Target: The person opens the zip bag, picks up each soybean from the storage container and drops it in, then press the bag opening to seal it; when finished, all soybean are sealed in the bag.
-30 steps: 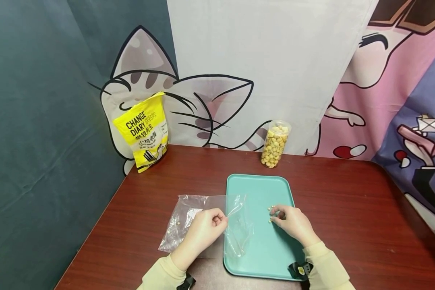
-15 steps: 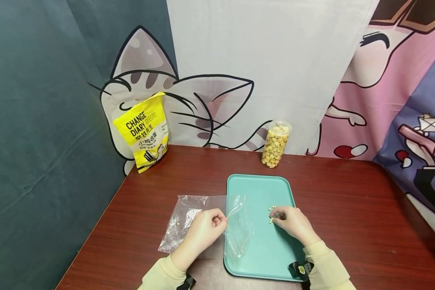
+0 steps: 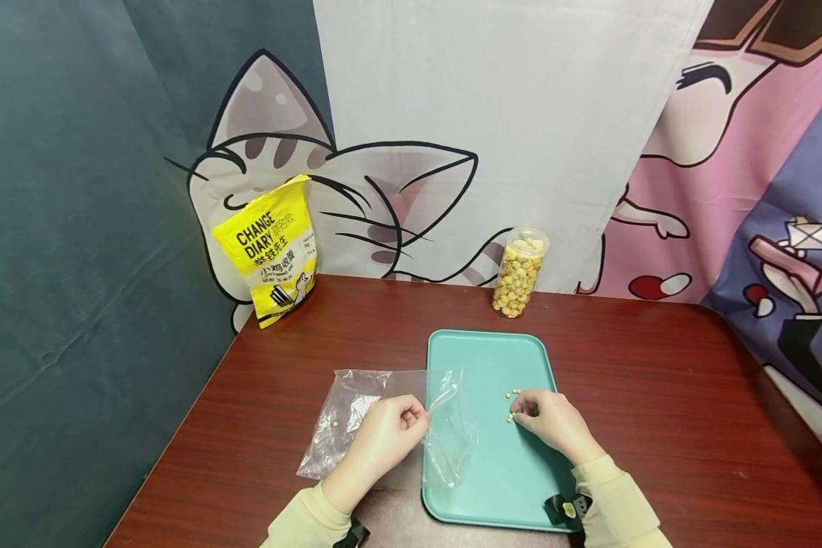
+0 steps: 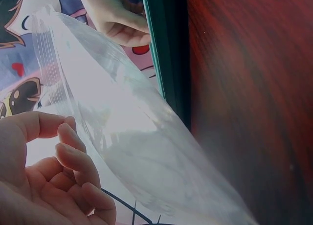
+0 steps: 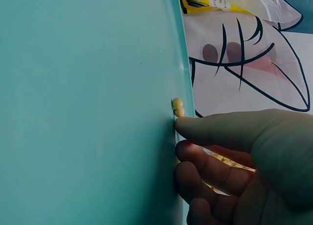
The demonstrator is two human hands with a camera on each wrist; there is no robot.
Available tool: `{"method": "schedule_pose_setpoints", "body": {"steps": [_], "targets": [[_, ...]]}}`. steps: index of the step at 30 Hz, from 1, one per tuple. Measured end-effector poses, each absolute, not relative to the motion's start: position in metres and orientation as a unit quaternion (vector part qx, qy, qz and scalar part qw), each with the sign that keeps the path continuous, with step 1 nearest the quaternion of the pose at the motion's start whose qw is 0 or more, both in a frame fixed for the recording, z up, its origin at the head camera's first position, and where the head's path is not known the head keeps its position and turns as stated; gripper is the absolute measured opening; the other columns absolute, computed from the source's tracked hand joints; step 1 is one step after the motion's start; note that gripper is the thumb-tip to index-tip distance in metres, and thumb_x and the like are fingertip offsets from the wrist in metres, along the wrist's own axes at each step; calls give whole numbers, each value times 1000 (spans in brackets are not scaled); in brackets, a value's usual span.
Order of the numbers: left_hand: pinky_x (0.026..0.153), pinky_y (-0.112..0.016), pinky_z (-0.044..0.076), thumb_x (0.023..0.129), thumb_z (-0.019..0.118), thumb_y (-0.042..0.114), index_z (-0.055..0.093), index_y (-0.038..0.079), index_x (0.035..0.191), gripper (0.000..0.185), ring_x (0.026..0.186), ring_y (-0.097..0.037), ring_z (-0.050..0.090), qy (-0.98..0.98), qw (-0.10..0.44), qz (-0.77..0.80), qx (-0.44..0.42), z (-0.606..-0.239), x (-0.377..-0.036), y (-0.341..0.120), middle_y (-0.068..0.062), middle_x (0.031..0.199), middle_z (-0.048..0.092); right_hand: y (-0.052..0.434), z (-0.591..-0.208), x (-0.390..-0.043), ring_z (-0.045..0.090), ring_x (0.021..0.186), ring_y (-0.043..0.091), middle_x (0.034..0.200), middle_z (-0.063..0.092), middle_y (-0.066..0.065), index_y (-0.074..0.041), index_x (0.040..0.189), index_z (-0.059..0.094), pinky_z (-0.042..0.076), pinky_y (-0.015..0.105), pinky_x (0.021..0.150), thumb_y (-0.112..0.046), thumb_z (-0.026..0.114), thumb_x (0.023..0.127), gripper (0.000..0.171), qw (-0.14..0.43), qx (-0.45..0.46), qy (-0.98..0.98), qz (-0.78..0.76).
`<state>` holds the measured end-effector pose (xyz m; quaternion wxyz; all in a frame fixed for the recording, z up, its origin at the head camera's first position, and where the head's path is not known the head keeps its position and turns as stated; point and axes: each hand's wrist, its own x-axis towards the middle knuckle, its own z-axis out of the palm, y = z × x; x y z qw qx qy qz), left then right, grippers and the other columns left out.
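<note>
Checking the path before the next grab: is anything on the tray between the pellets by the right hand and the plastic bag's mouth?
Nothing visible: bare tray lies between the pellets and the plastic bag.

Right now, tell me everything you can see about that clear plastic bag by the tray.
The clear plastic bag is thin, transparent and crinkled, with a ribbed zip strip at its mouth. It lies flat on the wooden table, its mouth end raised and draped over the left rim of the teal tray. The left hand pinches its upper edge, holding the mouth open. A couple of small yellow pellets show inside it.
</note>
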<state>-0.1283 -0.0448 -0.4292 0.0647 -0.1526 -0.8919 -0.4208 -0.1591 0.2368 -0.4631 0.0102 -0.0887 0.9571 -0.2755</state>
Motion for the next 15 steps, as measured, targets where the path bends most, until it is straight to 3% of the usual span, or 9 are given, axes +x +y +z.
{"method": "schedule_pose_setpoints", "body": {"steps": [15], "targets": [[50,-18,37,78,61,11,62,17,67,12,51,3,40,-890,64,-423,-157,-428,-128,-44,12,56,47,230,-452,-154,48,59,4,67,55,-11,-14,85,69,40,22,53,-16,73,81,5,-44,-109,941,-316]]}}
